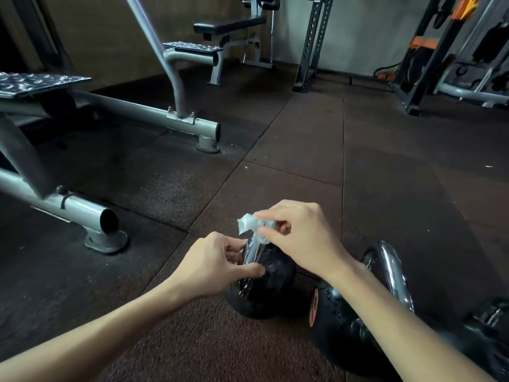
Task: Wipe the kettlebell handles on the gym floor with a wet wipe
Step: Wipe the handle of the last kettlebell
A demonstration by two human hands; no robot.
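Through the head camera, a person is reaching both bare arms forward and down over a dark rubber-tiled floor [289, 150]. The right hand [300, 238] is pinching a crumpled white wet wipe [252, 224] between thumb and curled fingers, and the wipe is lying against the top of the chrome handle [252, 253] of the nearest kettlebell [268, 288], which is sitting on the floor between the two hands. The left hand [217, 264] is curling its fingers and thumb around the side of that handle, the thumb tip touching the black ball just below it. Just to the right, partly under the right forearm, a second kettlebell [338, 315] with an orange disc is showing its own chrome loop [392, 268], and a third dark weight [493, 323] is sitting at the right edge, blurred. Grey tubular machine frames [132, 108] are standing well apart to the left, a padded bench [228, 27] and an orange-and-black rack [429, 53] at the back.
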